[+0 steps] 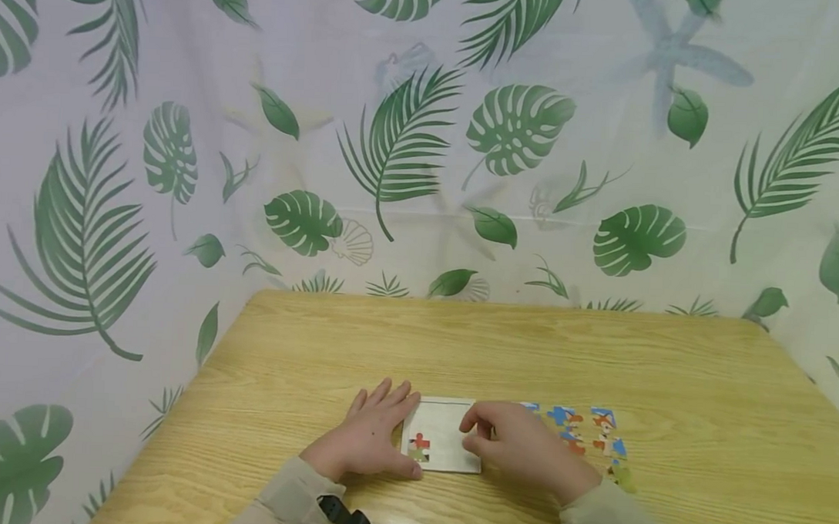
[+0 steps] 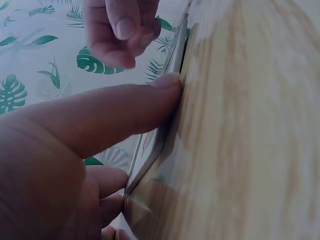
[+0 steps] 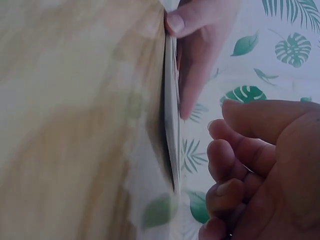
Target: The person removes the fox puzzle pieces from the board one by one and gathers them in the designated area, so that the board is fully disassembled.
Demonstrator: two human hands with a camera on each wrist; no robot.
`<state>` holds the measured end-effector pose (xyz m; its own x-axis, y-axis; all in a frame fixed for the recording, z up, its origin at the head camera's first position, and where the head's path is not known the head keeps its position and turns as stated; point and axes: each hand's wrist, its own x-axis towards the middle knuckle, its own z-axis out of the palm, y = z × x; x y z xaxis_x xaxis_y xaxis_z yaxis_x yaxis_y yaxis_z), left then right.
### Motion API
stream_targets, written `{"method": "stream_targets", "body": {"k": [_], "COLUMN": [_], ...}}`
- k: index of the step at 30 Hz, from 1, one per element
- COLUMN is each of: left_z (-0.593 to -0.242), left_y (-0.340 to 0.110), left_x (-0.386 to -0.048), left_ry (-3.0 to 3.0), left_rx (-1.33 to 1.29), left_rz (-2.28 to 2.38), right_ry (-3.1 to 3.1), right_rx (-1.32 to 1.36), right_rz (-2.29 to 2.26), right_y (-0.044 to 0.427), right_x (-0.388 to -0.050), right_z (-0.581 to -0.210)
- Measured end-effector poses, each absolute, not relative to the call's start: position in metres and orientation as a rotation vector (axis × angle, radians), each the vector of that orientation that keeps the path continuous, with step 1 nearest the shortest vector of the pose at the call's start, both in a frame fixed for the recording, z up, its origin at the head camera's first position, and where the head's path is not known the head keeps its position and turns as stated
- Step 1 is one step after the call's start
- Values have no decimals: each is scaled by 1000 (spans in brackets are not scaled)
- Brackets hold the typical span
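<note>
A white puzzle tray [image 1: 450,436] lies on the table, with a small red-and-green jigsaw patch [image 1: 419,447] in its lower left corner. My left hand [image 1: 372,434] rests at the tray's left side, fingers spread, thumb against the near edge. In the left wrist view, the thumb [image 2: 130,107] touches the tray's edge. Above the tray's right side hovers my right hand [image 1: 524,443], fingers loosely bent. The right wrist view shows a gap between its thumb [image 3: 272,117] and bent fingers, and no piece there.
Several loose jigsaw pieces [image 1: 604,430] in blue, red and green lie right of the tray, some partly hidden behind the right hand. The wooden table [image 1: 486,349] meets a leaf-patterned cloth [image 1: 420,239] at its back and left.
</note>
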<state>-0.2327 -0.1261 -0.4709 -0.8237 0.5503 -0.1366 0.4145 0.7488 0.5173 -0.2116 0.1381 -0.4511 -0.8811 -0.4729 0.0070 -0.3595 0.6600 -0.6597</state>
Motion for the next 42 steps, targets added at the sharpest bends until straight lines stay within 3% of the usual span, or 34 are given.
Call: {"method": "stream_targets", "body": {"k": [12, 42], "left_z": [-464, -469], "left_y": [-125, -126], "left_x": [-230, -232], "left_ry": [2668, 2659], "left_rx": [751, 778], "left_rz": [671, 704], "right_ry": [2665, 2763], "right_rx": [-775, -773], "right_rz": [-986, -936], "right_y": [100, 89], "right_x": [-219, -213], "right_z": [-456, -473]}}
